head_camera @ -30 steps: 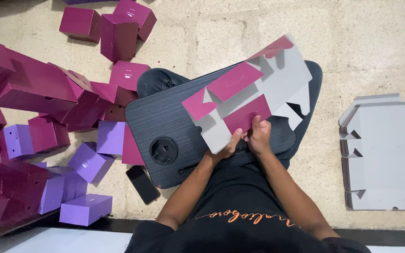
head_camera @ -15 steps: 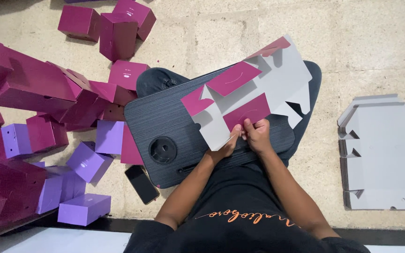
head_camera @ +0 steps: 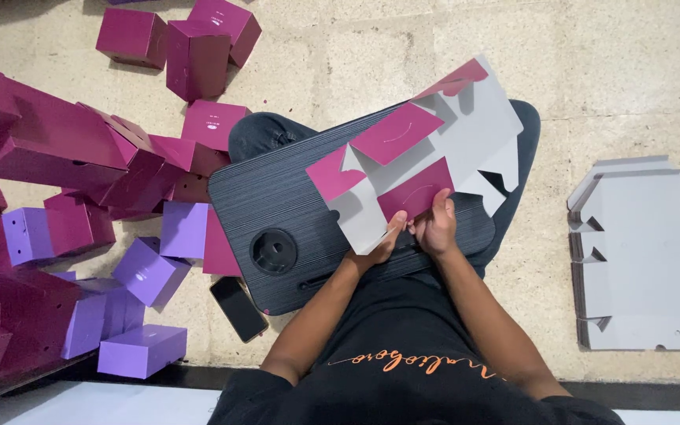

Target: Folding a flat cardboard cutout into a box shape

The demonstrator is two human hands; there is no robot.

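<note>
A flat die-cut box blank (head_camera: 442, 149), grey inside with magenta flaps folded over, lies on a black lap board (head_camera: 277, 197) across my legs. My left hand (head_camera: 382, 245) pinches the blank's near corner from below. My right hand (head_camera: 437, 226) grips the near edge of a magenta flap beside it. Both hands touch each other at the blank's near edge.
A stack of flat grey blanks (head_camera: 647, 252) lies on the floor at right. Many folded magenta boxes (head_camera: 57, 149) and purple boxes (head_camera: 147, 271) are piled at left. A black phone (head_camera: 239, 308) rests on the floor by the board's near left corner.
The blank has shifted slightly toward me and my hands have closed in together on its near edge, the right hand now over the magenta flap.
</note>
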